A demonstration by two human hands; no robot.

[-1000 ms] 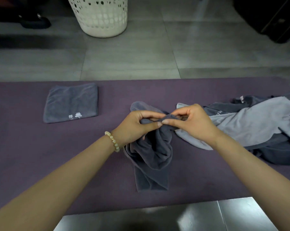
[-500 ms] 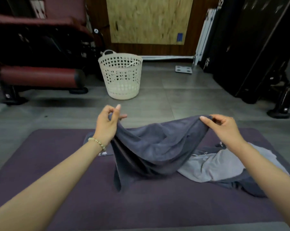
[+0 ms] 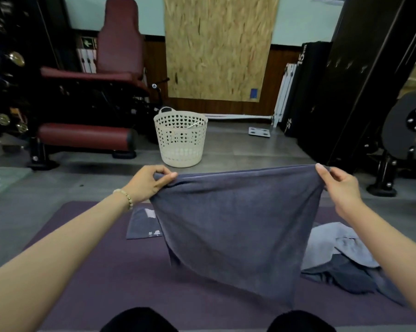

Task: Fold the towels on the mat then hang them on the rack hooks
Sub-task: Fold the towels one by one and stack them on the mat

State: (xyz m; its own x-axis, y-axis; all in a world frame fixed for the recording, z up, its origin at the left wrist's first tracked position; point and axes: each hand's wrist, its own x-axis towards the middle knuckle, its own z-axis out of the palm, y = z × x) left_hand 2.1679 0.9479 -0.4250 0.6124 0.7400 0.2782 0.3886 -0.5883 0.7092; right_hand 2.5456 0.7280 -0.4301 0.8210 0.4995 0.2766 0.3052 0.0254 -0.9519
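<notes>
A dark grey towel (image 3: 235, 224) hangs spread out in the air above the purple mat (image 3: 101, 279). My left hand (image 3: 149, 182) pinches its top left corner and my right hand (image 3: 341, 188) pinches its top right corner, so the top edge is stretched taut. Behind the towel's left side a folded dark grey towel (image 3: 142, 224) lies flat on the mat, partly hidden. A loose heap of light and dark grey towels (image 3: 341, 257) lies on the mat at the right. No rack or hooks are in view.
A white perforated laundry basket (image 3: 181, 140) stands on the grey floor beyond the mat. A red padded gym bench (image 3: 87, 101) is at the back left, dark gym equipment (image 3: 369, 92) at the right. My knees (image 3: 140, 319) show at the bottom edge.
The bunched towel was lifted off the mat and my hands moved apart, spreading it flat in the air. The view tilted up from the mat to the room.
</notes>
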